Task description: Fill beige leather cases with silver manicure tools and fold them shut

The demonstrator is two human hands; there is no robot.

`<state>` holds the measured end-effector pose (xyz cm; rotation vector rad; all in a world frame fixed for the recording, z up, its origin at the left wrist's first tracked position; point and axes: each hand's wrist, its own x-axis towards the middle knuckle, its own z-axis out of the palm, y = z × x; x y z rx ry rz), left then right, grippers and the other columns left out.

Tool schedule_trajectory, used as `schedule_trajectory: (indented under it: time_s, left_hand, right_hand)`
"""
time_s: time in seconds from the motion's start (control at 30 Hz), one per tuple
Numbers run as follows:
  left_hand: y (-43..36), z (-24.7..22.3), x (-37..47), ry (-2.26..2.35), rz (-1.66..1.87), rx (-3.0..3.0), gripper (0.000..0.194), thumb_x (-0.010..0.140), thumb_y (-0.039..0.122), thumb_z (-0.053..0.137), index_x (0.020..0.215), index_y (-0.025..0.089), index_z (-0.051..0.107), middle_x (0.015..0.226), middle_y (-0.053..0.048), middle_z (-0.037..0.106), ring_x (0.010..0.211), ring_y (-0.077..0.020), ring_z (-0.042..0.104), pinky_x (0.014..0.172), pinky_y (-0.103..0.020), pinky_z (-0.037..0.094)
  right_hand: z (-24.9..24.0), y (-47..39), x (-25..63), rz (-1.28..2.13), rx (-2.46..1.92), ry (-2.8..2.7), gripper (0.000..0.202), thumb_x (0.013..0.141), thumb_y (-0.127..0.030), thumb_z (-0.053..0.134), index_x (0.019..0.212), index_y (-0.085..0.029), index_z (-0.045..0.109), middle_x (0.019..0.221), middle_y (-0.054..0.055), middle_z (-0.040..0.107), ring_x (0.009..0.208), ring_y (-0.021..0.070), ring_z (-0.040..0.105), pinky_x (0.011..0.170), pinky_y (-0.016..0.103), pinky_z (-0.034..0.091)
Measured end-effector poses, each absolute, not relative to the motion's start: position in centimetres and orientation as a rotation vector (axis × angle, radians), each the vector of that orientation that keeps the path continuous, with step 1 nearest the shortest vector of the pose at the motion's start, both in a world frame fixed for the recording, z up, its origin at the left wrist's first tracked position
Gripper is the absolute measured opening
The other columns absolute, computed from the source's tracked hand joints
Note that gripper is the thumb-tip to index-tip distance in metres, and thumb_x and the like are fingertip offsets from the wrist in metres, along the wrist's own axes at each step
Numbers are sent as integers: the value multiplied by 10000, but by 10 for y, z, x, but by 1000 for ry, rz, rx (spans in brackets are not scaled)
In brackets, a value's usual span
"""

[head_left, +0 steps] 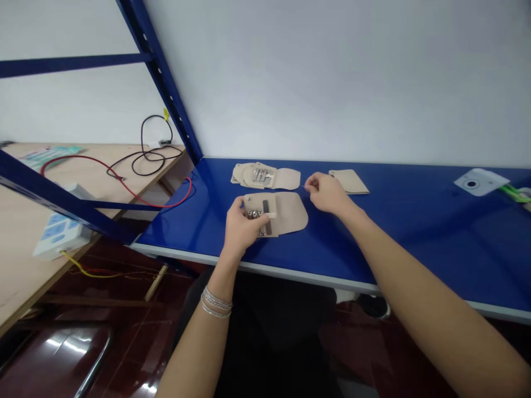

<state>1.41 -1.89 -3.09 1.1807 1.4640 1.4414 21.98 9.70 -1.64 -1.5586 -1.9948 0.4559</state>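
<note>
My left hand (244,226) grips an open beige manicure case (292,213), thumb across its front. Nail clippers (254,214) and other metal tools sit in its pocket, and its flap lies spread to the right. My right hand (326,192) is closed in a pinch just above the blue tabletop, right of the flap; a tiny bit of something pale shows at the fingertips, too small to name. Behind my left hand lies a stack of similar open cases (286,178) with clippers in them. Partly behind my right hand rests another beige case (352,181).
The blue table (415,221) meets a white wall. A white packet (479,182) with a dark round spot and a green-handled item (514,193) lie far right. Blue shelf posts (166,83) stand left, beside a wooden table (25,221) with cables and a power strip (62,235).
</note>
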Motion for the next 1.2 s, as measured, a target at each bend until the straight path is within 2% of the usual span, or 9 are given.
schedule_trajectory:
  time_s: [0.1, 0.2, 0.3, 0.4, 0.7, 0.87, 1.03, 1.2]
  left_hand:
    - [-19, -31, 14, 1452, 1451, 1181, 424, 613, 220, 752, 992, 163, 570, 804, -16, 687, 659, -137, 629, 602, -237, 514]
    - [-18, -32, 14, 1437, 1449, 1181, 426, 607, 216, 757, 984, 167, 564, 791, -10, 684, 650, -137, 629, 600, -237, 513]
    - [-17, -32, 15, 1413, 1436, 1178, 419, 603, 208, 757, 967, 172, 554, 778, -8, 681, 630, -136, 623, 570, -231, 501]
    - [-17, -32, 15, 1379, 1431, 1173, 420, 599, 204, 757, 962, 173, 547, 769, -5, 677, 615, -132, 615, 560, -229, 496]
    - [-18, -32, 16, 1326, 1432, 1203, 433, 601, 188, 749, 987, 176, 552, 781, -10, 681, 631, -139, 622, 573, -234, 495]
    - [-19, -31, 18, 1284, 1418, 1206, 441, 600, 187, 750, 989, 178, 542, 784, -5, 680, 655, -144, 634, 596, -234, 497]
    - [-18, -31, 19, 1299, 1416, 1203, 458, 592, 189, 754, 1002, 176, 549, 771, -1, 676, 627, -138, 627, 574, -231, 493]
    - [-17, -31, 19, 1332, 1444, 1157, 471, 594, 200, 761, 1013, 169, 549, 779, -12, 682, 617, -140, 629, 561, -236, 503]
  right_hand:
    - [-9, 88, 213, 837, -1254, -1768, 226, 790, -228, 641, 989, -138, 699, 908, 92, 708, 748, 167, 612, 742, 328, 497]
    - [-2, 73, 201, 1196, -992, -1623, 256, 711, -328, 753, 897, -158, 705, 978, 84, 711, 722, 142, 610, 696, 308, 510]
    - [-1, 62, 189, 1369, -843, -1564, 306, 659, -388, 806, 822, -169, 668, 848, 51, 704, 725, 152, 641, 723, 321, 528]
    - [-4, 58, 182, 1389, -836, -1549, 310, 656, -392, 811, 796, -178, 636, 739, 29, 687, 708, 162, 651, 749, 345, 545]
    - [-11, 64, 181, 1300, -921, -1506, 299, 638, -366, 809, 798, -180, 637, 771, 33, 683, 692, 163, 658, 647, 312, 544]
    - [-11, 62, 180, 1265, -906, -1539, 305, 645, -340, 801, 853, -180, 646, 715, 17, 670, 640, 151, 639, 609, 299, 526]
    - [-10, 58, 180, 1231, -953, -1637, 253, 662, -304, 787, 830, -161, 661, 722, 41, 689, 655, 167, 651, 660, 333, 549]
    - [-14, 58, 182, 1262, -941, -1866, 241, 626, -273, 809, 803, -148, 705, 772, 60, 719, 721, 175, 668, 730, 335, 558]
